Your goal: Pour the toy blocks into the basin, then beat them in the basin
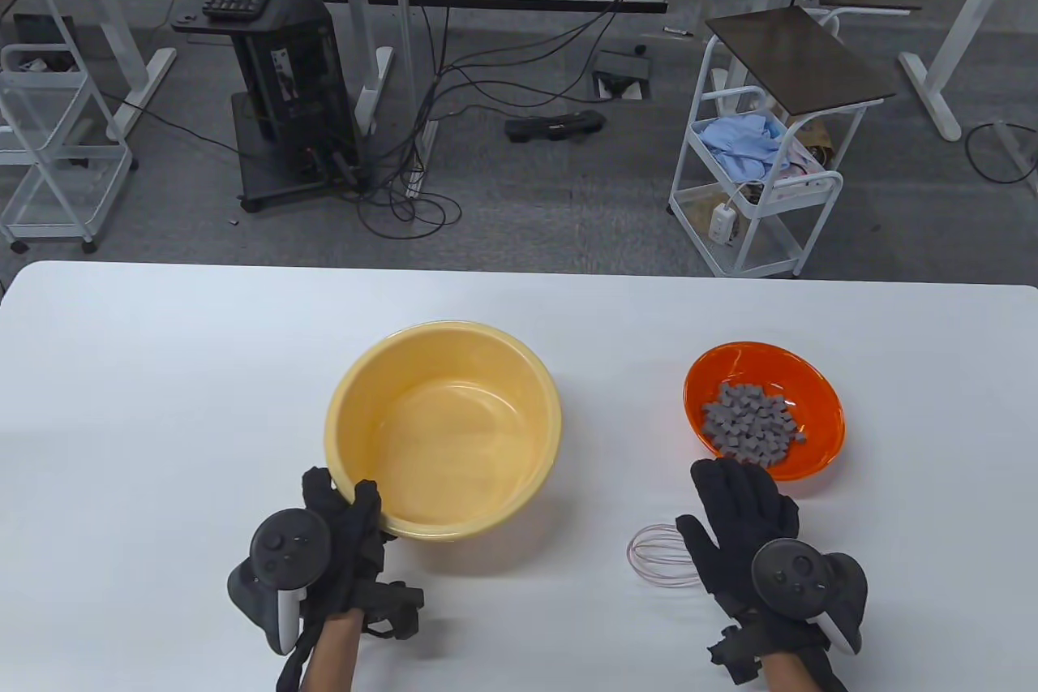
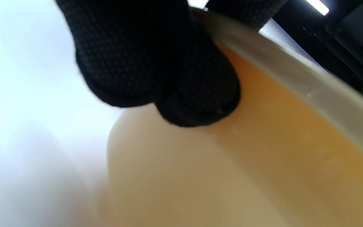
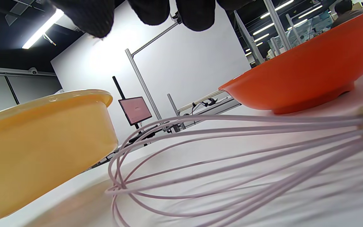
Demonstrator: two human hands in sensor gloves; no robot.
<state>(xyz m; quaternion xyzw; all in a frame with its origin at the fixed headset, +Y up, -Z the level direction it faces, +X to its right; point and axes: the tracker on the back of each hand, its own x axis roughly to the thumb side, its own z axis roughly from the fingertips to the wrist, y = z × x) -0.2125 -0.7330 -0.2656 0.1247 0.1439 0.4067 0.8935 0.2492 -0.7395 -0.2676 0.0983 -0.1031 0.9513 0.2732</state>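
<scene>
An empty yellow basin [image 1: 442, 432] stands mid-table. My left hand [image 1: 345, 505] grips its near-left rim; in the left wrist view the fingers [image 2: 156, 69] press the basin's outer wall [image 2: 263, 151] just under the rim. An orange bowl [image 1: 819, 384] to the right holds several grey toy blocks [image 1: 750, 424]. My right hand [image 1: 742, 497] lies flat with straight fingers, its fingertips at the bowl's near edge. A pale pink whisk [image 1: 661, 554] lies on the table under it, handle hidden. The right wrist view shows the whisk wires [image 3: 200, 157], the basin [image 3: 43, 142] and the orange bowl [image 3: 304, 75].
The white table [image 1: 162, 400] runs wide to the left and behind both vessels. Beyond its far edge are a white trolley [image 1: 762, 181], a black computer stand [image 1: 276, 75] and cables on the floor.
</scene>
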